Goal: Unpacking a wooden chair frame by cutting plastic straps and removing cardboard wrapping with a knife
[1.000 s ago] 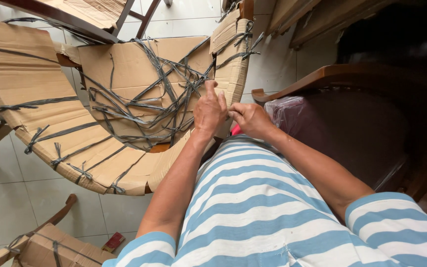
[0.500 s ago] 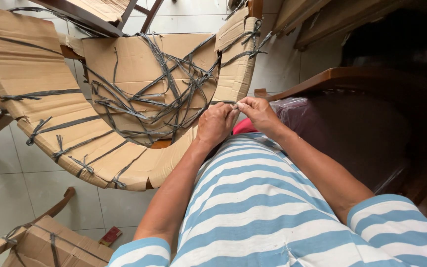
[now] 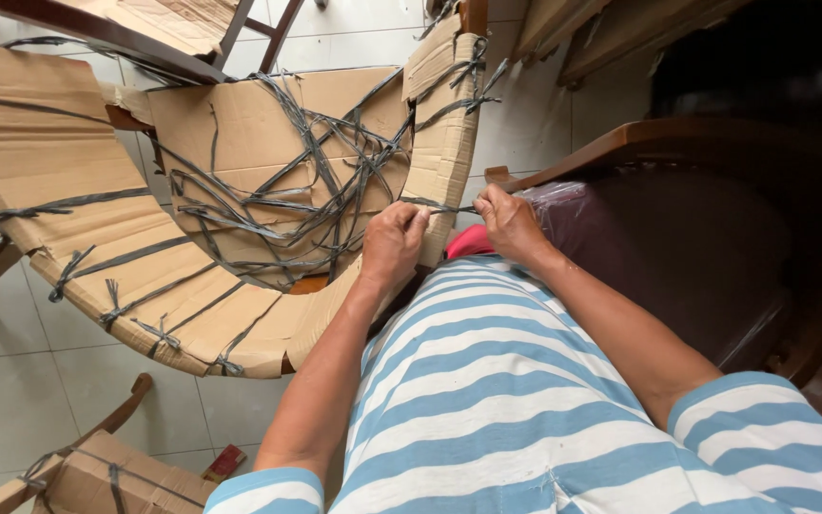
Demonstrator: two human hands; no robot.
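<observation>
A curved chair frame wrapped in brown cardboard [image 3: 97, 219] lies in front of me, bound with a tangle of grey plastic straps [image 3: 306, 190]. My left hand [image 3: 392, 243] is closed on one grey strap [image 3: 449, 207] at the cardboard's edge. My right hand [image 3: 508, 221] pinches the same strap a little to the right, so it runs taut between both hands. A red object [image 3: 470, 241] shows just below my hands, mostly hidden. My blue and white striped shirt fills the lower middle.
A dark wooden chair with a maroon seat under clear plastic [image 3: 677, 238] stands at the right. Another cardboard-wrapped piece [image 3: 107, 476] lies at the bottom left on the white tiled floor [image 3: 11, 419]. More wooden frames [image 3: 145, 29] lean at the top.
Both hands have risen slightly and moved apart, drawing the grey strap taut between them. The view has shifted a little.
</observation>
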